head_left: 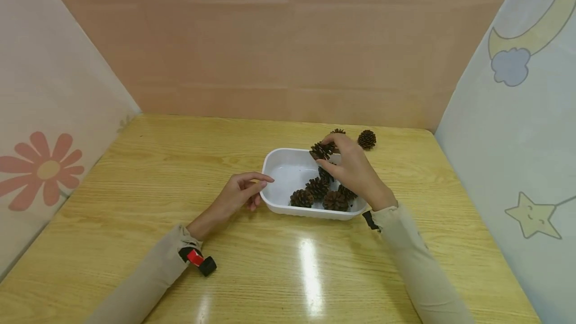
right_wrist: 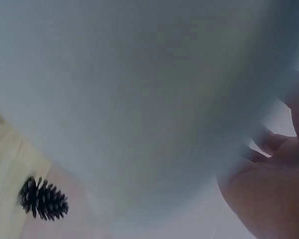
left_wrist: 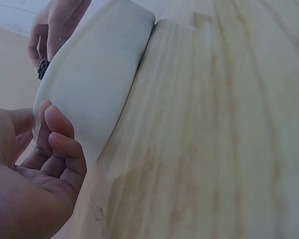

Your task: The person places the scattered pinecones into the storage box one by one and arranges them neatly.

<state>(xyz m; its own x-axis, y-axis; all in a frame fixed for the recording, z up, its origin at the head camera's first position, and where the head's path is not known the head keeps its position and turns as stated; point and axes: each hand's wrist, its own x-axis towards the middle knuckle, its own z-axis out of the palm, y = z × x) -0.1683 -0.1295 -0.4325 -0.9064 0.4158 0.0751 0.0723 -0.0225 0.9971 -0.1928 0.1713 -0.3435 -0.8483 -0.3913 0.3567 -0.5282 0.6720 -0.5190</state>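
A white plastic tray [head_left: 288,210] stands on the table with several brown pine cones [head_left: 317,189] gathered in its right half. At its left end my left hand [head_left: 238,191] pinches the rim, forefinger over the edge and thumb outside; the left wrist view shows these fingers [left_wrist: 60,122] against the tray wall [left_wrist: 99,74]. My right hand [head_left: 353,164] holds one pine cone [head_left: 320,151] between thumb and fingers, above the tray's far rim. In the right wrist view the tray's blurred side hides much of the right hand [right_wrist: 269,184].
Behind the tray on the table [head_left: 202,144] lies a loose pine cone [head_left: 366,139], and another pine cone [head_left: 337,132] shows partly behind the right hand. A tan backdrop [head_left: 270,54] closes the far side, with printed panels at left and right.
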